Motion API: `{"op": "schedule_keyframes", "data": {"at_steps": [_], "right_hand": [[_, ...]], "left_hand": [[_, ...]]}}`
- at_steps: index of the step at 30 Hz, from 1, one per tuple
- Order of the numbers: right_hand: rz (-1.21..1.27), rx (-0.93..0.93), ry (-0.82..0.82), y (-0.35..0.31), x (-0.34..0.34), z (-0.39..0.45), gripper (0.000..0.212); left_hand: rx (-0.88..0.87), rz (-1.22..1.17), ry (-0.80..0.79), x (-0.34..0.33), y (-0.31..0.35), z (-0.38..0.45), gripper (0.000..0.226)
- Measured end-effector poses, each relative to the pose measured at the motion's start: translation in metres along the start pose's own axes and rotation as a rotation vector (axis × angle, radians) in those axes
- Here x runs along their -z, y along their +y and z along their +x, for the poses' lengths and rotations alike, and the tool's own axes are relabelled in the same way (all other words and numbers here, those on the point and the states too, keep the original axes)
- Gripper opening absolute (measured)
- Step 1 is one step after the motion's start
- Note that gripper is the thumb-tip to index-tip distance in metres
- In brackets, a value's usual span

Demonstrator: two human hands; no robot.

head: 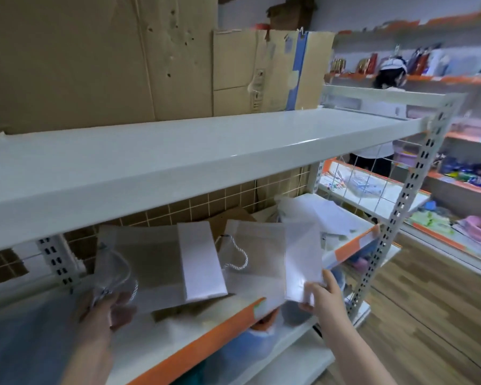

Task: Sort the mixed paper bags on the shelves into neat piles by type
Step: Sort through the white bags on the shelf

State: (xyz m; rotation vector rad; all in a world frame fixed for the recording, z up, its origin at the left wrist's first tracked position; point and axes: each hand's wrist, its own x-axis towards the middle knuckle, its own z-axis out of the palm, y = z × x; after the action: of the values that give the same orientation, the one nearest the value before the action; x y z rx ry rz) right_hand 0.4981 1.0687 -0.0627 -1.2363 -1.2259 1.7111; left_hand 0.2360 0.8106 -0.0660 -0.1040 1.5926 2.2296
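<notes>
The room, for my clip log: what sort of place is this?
Probably a small shop: white metal shelves with orange edge strips, goods displayed on wall racks, and paper bags handled on the middle shelf.

white paper bags [202, 259] with white twisted cord handles [235, 252] lie on a white shelf [161, 337] edged with an orange strip [206, 343], before brown cardboard [95, 56].
</notes>
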Motion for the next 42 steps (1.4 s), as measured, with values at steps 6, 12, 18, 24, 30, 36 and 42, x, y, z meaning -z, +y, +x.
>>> {"op": "schedule_keyframes", "data": {"at_steps": [6,12,18,24,30,36,42], "right_hand": [[0.039,-0.008,0.029,-0.039,0.024,0.077,0.060],[-0.019,0.031,-0.023,-0.076,0.056,0.186,0.039],[-0.218,0.048,-0.058,-0.092,0.078,0.288,0.024],[-1.097,0.285,-0.142,-0.088,0.085,0.346,0.020],[-1.135,0.329,-0.093,-0.080,0.085,0.373,0.030],[-1.203,0.446,-0.229,-0.076,0.107,0.388,0.032],[-1.065,0.430,-0.310,-0.083,0.114,0.383,0.052]], "left_hand": [[0.022,-0.051,0.059,-0.055,-0.026,0.008,0.030],[0.000,-0.071,0.149,-0.145,-0.072,-0.007,0.036],[-0.087,-0.115,0.182,-0.234,-0.098,-0.020,0.031],[-0.114,-0.040,0.199,-0.310,-0.120,-0.011,0.024],[-0.121,0.054,0.064,-0.376,-0.137,-0.001,0.028],[-0.176,0.374,0.012,-0.429,-0.166,0.020,0.022],[-0.377,1.570,0.160,-0.441,-0.190,0.031,0.075]]}}
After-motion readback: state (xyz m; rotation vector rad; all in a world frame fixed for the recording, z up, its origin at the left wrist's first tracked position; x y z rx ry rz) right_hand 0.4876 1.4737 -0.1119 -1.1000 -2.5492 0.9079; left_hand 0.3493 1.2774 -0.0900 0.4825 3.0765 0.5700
